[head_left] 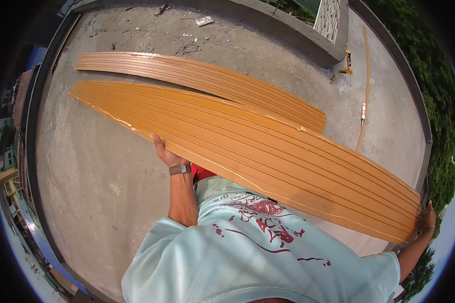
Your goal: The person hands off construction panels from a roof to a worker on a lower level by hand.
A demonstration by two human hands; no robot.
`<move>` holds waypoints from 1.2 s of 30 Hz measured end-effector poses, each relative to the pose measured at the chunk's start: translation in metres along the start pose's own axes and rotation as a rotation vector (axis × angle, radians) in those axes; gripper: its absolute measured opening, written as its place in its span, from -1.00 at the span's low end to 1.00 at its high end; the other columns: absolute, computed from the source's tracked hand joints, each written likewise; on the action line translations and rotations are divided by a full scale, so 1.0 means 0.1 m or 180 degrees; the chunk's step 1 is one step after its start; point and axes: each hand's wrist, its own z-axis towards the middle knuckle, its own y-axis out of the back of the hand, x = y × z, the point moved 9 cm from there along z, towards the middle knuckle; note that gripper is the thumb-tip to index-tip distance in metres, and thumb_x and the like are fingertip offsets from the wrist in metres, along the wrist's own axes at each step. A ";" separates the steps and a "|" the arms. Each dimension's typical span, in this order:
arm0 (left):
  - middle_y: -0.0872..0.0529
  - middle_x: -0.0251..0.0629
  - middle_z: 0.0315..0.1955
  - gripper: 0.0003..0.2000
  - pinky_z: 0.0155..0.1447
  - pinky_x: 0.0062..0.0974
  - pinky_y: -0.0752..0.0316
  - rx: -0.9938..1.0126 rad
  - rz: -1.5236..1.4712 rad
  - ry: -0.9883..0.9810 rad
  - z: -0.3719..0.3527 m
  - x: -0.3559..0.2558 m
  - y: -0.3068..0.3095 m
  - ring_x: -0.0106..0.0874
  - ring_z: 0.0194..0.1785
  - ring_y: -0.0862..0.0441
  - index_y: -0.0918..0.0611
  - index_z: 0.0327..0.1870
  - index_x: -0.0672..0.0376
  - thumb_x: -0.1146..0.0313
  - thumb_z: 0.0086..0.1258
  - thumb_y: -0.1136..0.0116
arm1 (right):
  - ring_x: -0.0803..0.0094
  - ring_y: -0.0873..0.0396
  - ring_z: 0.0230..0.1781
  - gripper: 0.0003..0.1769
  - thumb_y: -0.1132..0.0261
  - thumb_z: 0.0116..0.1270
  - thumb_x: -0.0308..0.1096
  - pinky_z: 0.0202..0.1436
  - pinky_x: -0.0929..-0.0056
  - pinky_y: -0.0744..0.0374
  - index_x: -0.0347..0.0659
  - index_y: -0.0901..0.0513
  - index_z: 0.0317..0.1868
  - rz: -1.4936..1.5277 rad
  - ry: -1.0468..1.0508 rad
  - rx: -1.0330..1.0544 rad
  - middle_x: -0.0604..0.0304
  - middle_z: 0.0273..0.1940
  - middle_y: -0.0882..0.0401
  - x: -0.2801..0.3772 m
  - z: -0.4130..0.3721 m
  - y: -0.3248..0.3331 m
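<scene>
A long orange-brown ribbed panel (247, 151) lies across the view in front of my body, with beads of pale glue along its edges. My left hand (169, 154), with a watch on the wrist, grips its lower edge left of centre; the thumb shows and the other fingers are hidden underneath. At the panel's right end, my right hand (428, 218) holds the end edge, fingers partly hidden. Just beyond the panel, a second ribbed panel (197, 76) rests on the concrete floor, its near edge partly covered by the held one.
On the concrete floor (86, 177) at the right are a yellow caulking gun (348, 63), a thin brown strip (367, 76) and a white tube (363, 111). A low wall (298, 35) stands ahead, with debris before it. Green foliage borders the right side.
</scene>
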 end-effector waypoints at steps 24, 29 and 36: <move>-0.47 -0.20 0.11 -0.31 0.27 -0.17 -0.36 0.0392 -0.0837 0.1140 0.10 0.04 -0.53 -0.23 0.19 -0.41 -0.34 0.23 0.14 -0.15 0.20 -0.17 | 0.24 -0.30 0.22 -0.12 -0.42 0.06 0.07 0.19 0.07 -0.40 -0.18 -0.27 0.29 0.4661 -0.1059 0.1288 0.15 0.24 -0.30 2.34 -4.42 -3.05; -0.46 -0.20 0.13 -0.29 0.32 -0.20 -0.31 0.0558 -0.0943 0.1607 -0.03 0.04 -0.54 -0.23 0.23 -0.38 -0.33 0.24 0.16 -0.12 0.17 -0.23 | 0.17 -0.26 0.27 -0.06 -0.43 0.04 0.08 0.22 0.04 -0.41 -0.20 -0.22 0.32 0.4526 -0.1209 0.1146 0.06 0.26 -0.28 2.43 -4.44 -2.92; -0.33 -0.20 0.24 -0.03 0.38 -0.19 -0.22 0.1077 -0.0858 0.2115 -0.12 -0.07 -0.40 -0.25 0.33 -0.25 -0.21 0.32 0.10 -0.27 -0.10 -0.30 | 0.06 -0.35 0.21 0.04 -0.41 -0.02 0.21 0.19 0.08 -0.47 -0.25 -0.20 0.32 0.4584 -0.0809 0.0264 -0.06 0.25 -0.27 2.49 -4.34 -2.68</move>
